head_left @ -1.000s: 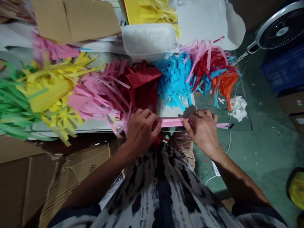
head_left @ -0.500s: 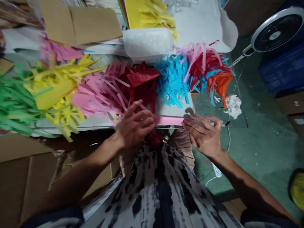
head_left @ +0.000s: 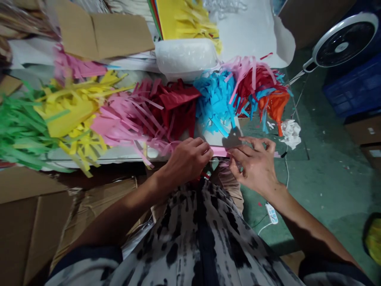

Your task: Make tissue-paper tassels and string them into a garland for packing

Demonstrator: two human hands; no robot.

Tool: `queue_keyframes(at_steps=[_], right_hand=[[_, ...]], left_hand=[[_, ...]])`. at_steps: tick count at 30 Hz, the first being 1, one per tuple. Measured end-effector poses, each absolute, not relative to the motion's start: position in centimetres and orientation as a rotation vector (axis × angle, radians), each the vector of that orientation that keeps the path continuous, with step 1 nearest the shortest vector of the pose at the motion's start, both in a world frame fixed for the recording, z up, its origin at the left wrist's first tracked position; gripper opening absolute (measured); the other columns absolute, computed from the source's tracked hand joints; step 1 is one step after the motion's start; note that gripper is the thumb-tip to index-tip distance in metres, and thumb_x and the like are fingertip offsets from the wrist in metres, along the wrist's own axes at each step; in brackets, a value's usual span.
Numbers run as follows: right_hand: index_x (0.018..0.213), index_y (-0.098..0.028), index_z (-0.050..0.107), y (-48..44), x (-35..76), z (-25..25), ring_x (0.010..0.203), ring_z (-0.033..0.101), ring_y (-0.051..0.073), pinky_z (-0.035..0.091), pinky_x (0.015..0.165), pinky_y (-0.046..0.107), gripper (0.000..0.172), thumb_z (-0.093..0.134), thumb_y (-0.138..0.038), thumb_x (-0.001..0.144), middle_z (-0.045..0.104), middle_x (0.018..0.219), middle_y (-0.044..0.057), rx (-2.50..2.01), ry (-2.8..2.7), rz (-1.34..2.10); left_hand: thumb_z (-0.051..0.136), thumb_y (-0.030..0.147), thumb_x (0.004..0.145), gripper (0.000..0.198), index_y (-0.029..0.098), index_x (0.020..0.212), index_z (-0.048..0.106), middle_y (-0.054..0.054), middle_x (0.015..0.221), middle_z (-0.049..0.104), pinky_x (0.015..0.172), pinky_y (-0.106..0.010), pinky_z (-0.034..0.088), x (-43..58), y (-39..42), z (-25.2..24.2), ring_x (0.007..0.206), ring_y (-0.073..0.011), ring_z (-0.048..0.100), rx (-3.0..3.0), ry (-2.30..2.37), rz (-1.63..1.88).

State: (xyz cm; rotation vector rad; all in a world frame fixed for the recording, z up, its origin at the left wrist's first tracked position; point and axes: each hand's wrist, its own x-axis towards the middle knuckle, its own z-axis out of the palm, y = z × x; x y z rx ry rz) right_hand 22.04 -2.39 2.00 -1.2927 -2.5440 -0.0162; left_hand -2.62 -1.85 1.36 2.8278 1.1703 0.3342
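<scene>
A pink tissue-paper strip [head_left: 218, 151] runs between my hands, and only a short length of it shows. My left hand [head_left: 187, 165] closes over one end, next to the pink fringed paper [head_left: 119, 125]. My right hand [head_left: 254, 165] pinches the other end between thumb and fingers, with its other fingers spread. Beyond my hands lie bunches of red [head_left: 178, 105] and blue [head_left: 214, 104] fringed paper. Further left are yellow [head_left: 71, 115] and green [head_left: 20, 135] fringes. An orange paper piece [head_left: 275, 105] lies at the right.
A white plastic tub [head_left: 186, 59] stands behind the paper bunches, beside a crumpled white tissue [head_left: 291, 134]. Cardboard sheets [head_left: 29, 226] fill the lower left. A fan [head_left: 342, 43], a blue crate [head_left: 354, 87] and a power strip [head_left: 271, 213] are on or near the green floor.
My hands have come closer together, with my left hand moving right. Less of the pink strip shows between them, and its end past my right hand no longer sticks out.
</scene>
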Motion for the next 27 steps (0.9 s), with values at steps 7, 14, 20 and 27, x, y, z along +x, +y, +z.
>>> queue_keyframes(at_steps=[7, 14, 20, 27], right_hand=[[0.115, -0.032, 0.068, -2.5, 21.3, 1.6, 0.132, 0.060, 0.033, 0.027, 0.109, 0.056, 0.017, 0.055, -0.031, 0.103, 0.081, 0.111, 0.000, -1.253, -2.560, -0.016], [0.117, -0.033, 0.071, -2.0, 20.8, 1.5, 0.131, 0.059, 0.035, 0.027, 0.110, 0.057, 0.020, 0.057, -0.029, 0.104, 0.080, 0.118, 0.003, -1.257, -2.566, 0.048], [0.107, -0.028, 0.071, -1.7, 21.3, 0.2, 0.120, 0.062, 0.029, 0.030, 0.104, 0.050, 0.016, 0.056, -0.031, 0.107, 0.079, 0.105, 0.002, -1.305, -2.497, 0.008], [0.099, -0.024, 0.067, -0.7, 21.9, 0.3, 0.111, 0.058, 0.030, 0.029, 0.093, 0.047, 0.024, 0.053, -0.042, 0.107, 0.075, 0.099, 0.006, -1.467, -2.437, 0.161]], left_hand=[[0.057, 0.021, 0.101, 0.020, 0.016, 0.111, 0.073, -0.011, 0.109, 0.075, 0.079, -0.041, 0.051, -2.7, -2.0, 0.2, 0.098, -0.0271, 0.064, 2.803, 1.253, 0.463], [0.057, 0.016, 0.102, 0.017, 0.018, 0.105, 0.074, -0.009, 0.104, 0.075, 0.073, -0.038, 0.048, -2.4, -1.3, 0.3, 0.092, -0.0248, 0.064, 2.817, 1.273, 0.404], [0.060, 0.024, 0.104, 0.014, 0.022, 0.112, 0.072, -0.006, 0.111, 0.077, 0.079, -0.039, 0.046, -3.2, -2.0, -0.4, 0.101, -0.0248, 0.064, 2.730, 1.330, 0.510], [0.057, 0.034, 0.105, 0.022, 0.020, 0.096, 0.071, -0.007, 0.096, 0.074, 0.081, -0.043, 0.042, -4.3, -1.7, 0.2, 0.095, -0.0270, 0.060, 2.491, 1.641, 0.520]])
